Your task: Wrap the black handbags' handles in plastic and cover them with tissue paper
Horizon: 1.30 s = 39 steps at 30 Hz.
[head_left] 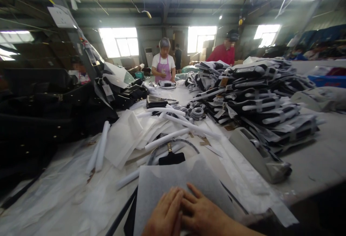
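Observation:
A white paper sheet point(154, 182) lies over a dark handbag, whose black tab with a gold clasp point(170, 159) and wrapped handle point(189, 141) stick out past its far edge. My left hand point(164, 210) rests on the near part of the sheet with fingers stretched out close together. Touching it from the right, my right hand point(202, 210) lies on the same paper, its fingers somewhat spread. Neither hand holds anything that I can see. A dark strap point(123, 210) runs out from under the sheet on the left.
White foam tubes point(167, 138) and loose paper sheets point(123, 138) lie beyond the bag. A grey tape dispenser point(254, 153) stands right, before stacked wrapped bags point(265, 99). Black bags point(54, 120) fill the left. Across the table stands a person in a purple apron point(164, 68).

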Available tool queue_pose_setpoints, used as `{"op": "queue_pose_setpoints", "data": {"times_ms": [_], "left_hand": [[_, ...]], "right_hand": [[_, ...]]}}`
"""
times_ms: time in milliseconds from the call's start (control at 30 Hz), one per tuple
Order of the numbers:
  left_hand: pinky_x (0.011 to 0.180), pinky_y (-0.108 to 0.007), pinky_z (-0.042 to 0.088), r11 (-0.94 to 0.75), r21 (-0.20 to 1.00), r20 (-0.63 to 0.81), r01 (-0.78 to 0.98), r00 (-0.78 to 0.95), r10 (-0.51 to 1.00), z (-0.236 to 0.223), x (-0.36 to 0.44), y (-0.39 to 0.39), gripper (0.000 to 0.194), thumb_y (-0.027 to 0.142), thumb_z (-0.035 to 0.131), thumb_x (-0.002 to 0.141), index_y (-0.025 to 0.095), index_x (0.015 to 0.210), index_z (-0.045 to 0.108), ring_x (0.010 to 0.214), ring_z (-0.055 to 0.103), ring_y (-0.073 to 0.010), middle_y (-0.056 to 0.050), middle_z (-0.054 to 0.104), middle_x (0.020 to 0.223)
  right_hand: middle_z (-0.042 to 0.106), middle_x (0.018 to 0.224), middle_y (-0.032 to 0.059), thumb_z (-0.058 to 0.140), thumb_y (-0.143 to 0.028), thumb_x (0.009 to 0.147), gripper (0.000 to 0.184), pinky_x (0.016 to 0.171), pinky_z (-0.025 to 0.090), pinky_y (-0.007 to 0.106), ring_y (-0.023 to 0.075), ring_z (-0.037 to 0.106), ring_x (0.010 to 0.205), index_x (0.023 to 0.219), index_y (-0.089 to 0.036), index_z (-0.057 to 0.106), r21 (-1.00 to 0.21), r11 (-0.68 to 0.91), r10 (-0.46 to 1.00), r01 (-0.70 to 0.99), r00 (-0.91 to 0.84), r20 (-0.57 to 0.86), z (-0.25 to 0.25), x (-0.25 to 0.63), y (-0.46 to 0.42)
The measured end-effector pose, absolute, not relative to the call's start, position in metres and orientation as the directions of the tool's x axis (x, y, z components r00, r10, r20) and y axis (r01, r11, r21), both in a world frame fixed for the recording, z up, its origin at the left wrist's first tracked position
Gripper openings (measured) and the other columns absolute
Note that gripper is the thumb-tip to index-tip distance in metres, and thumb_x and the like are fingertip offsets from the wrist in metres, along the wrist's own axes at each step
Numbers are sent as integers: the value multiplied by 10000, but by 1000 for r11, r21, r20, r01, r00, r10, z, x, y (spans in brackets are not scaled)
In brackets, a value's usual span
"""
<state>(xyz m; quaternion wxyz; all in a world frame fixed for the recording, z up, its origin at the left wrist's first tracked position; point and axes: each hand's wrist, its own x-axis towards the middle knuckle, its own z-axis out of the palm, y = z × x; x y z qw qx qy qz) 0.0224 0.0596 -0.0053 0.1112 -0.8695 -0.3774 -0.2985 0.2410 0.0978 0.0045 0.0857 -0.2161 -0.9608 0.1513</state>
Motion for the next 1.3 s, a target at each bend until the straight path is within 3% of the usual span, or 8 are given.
{"op": "queue_pose_setpoints", "data": {"times_ms": [67, 133, 233, 300, 467, 767, 933, 1300], "left_hand": [[949, -241, 551, -687, -51, 576, 725, 583, 573, -16, 21, 78, 383, 298, 402, 1010, 99, 1306, 542, 1149, 667, -176, -106, 710, 1237], [974, -232, 518, -688, -30, 551, 726, 586, 594, -23, 15, 84, 407, 327, 396, 1014, 96, 1329, 513, 1169, 651, -168, -104, 700, 1255], [1016, -229, 468, -678, 129, 511, 724, 538, 671, -24, 7, 80, 433, 312, 454, 995, 122, 1384, 450, 1210, 618, -155, -98, 681, 1291], [1025, -250, 463, -676, 216, 479, 704, 527, 702, -21, 6, 77, 382, 320, 500, 976, 175, 1330, 496, 1219, 613, -163, -85, 677, 1301], [1008, -280, 478, -671, 221, 448, 708, 537, 714, -15, 11, 79, 212, 322, 513, 969, 218, 1139, 585, 1208, 623, -169, -76, 692, 1276], [1002, -287, 491, -692, 69, 479, 718, 585, 655, -24, 10, 77, 247, 295, 487, 974, 218, 1156, 635, 1209, 623, -181, -77, 693, 1273], [1009, -286, 485, -691, 74, 460, 719, 591, 663, -26, 10, 77, 240, 288, 504, 962, 219, 1151, 636, 1208, 625, -185, -79, 686, 1285], [1039, -292, 477, -694, 71, 460, 716, 594, 660, -30, 8, 75, 251, 277, 562, 940, 207, 1166, 646, 1233, 607, -197, -90, 675, 1301]], "right_hand": [[353, 1580, 144, 558, -452, 969, 474, 1148, 250, 643, 351, 324, 1451, 1425, -333, 508, -453, 810, 452, 372, -888, 79, 11, 245, 99], [434, 1543, 113, 576, -435, 963, 433, 1175, 244, 589, 311, 372, 1434, 1379, -319, 563, -618, 697, 535, 363, -838, 111, 17, 249, 100], [656, 1320, 97, 543, -387, 984, 303, 1119, 412, 430, 236, 577, 1268, 1206, -248, 695, -827, 460, 783, 322, -586, 208, 17, 253, 101], [715, 1167, 97, 555, -334, 978, 248, 1001, 510, 343, 210, 660, 1114, 1096, -218, 740, -871, 398, 855, 287, -460, 239, 9, 252, 100], [693, 995, 70, 574, -268, 972, 196, 852, 526, 266, 172, 655, 937, 1059, -212, 739, -781, 525, 804, 338, -497, 326, -14, 245, 95], [674, 881, 46, 452, -289, 1039, 258, 794, 492, 266, 164, 608, 860, 995, -191, 686, -609, 667, 718, 429, -588, 372, -13, 239, 97], [665, 823, 43, 408, -327, 1054, 357, 774, 495, 252, 156, 616, 829, 891, -180, 688, -607, 688, 693, 397, -607, 389, -9, 236, 100], [652, 787, 28, 440, -287, 1042, 296, 703, 488, 255, 155, 606, 762, 870, -193, 662, -497, 709, 703, 500, -554, 446, -24, 236, 96]]}}
